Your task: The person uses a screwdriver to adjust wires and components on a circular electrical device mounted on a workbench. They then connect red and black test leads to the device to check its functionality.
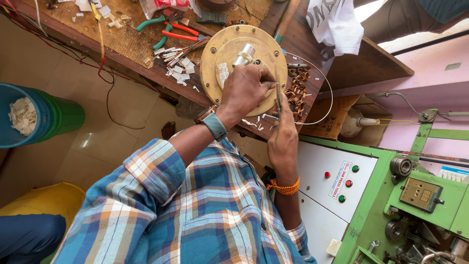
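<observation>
Nearest the camera is the blue, orange and white plaid shirt, sleeves rolled up; from it both forearms reach up toward twelve o'clock to the wooden workbench. The left hand, with a teal-strapped watch at its wrist, is curled shut over the near edge of the round brass-coloured motor housing, which lies flat on the bench with its silver shaft pointing up; the right hand, an orange thread band at its wrist, pinches a thin metal tool between closed fingers, its tip just beside the housing rim at about four o'clock of the disc.

Risks, as I judge them: the tool tip sits very close to the left fingers, so a slip could jab them; the housing overhangs the bench edge, so a hard push could tip it to the floor; the loose copper winding scrap and the thin wire loop at three o'clock could snag a sleeve or the tool.

Labels: a small pale rectangular sticker lies on the disc face at nine o'clock of the shaft; a white slanted label with red lettering sits on the green machine's white panel at five o'clock, between red and green round buttons; a red and white packet lies at the top of the bench.
</observation>
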Demonstrator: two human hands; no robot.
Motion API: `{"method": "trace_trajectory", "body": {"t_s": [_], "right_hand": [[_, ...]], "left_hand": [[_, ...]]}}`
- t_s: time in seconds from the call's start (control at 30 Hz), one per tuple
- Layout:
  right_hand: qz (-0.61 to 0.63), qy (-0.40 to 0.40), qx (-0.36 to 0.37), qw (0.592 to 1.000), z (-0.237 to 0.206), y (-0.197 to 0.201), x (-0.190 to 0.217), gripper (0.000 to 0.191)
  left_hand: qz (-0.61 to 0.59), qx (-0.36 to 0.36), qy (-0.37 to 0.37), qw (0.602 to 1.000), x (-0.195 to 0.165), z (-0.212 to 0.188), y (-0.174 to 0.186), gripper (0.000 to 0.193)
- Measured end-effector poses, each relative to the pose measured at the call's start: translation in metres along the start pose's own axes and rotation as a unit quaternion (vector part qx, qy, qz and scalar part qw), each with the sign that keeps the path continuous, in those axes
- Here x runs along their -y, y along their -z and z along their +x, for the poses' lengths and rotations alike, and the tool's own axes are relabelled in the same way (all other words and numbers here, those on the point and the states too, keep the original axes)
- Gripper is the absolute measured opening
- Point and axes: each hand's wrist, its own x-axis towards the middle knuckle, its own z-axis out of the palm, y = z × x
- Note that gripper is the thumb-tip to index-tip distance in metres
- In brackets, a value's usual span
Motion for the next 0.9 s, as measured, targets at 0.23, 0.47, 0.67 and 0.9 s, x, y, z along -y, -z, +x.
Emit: {"method": "trace_trajectory", "body": {"t_s": [0.23,0.47,0.67,0.9], "right_hand": [[-0.035,-0.057,0.023,0.997,0.01,-0.005,0.003,0.073],[-0.014,0.03,-0.008,0.999,0.021,0.008,-0.014,0.055],[0.019,0.009,-0.012,1.0,0.016,0.003,-0.017,0.058],[-0.042,0.03,-0.003,0.999,0.015,-0.001,-0.01,0.08]], "left_hand": [[-0.053,-0.051,-0.042,0.996,0.005,0.001,-0.012,0.01],[0.022,-0.033,-0.083,0.996,-0.005,-0.003,-0.009,0.01],[0.187,0.002,-0.164,0.969,-0.001,-0.006,-0.003,0.009],[0.099,-0.031,-0.143,0.984,0.011,0.005,-0.016,0.017]]}}
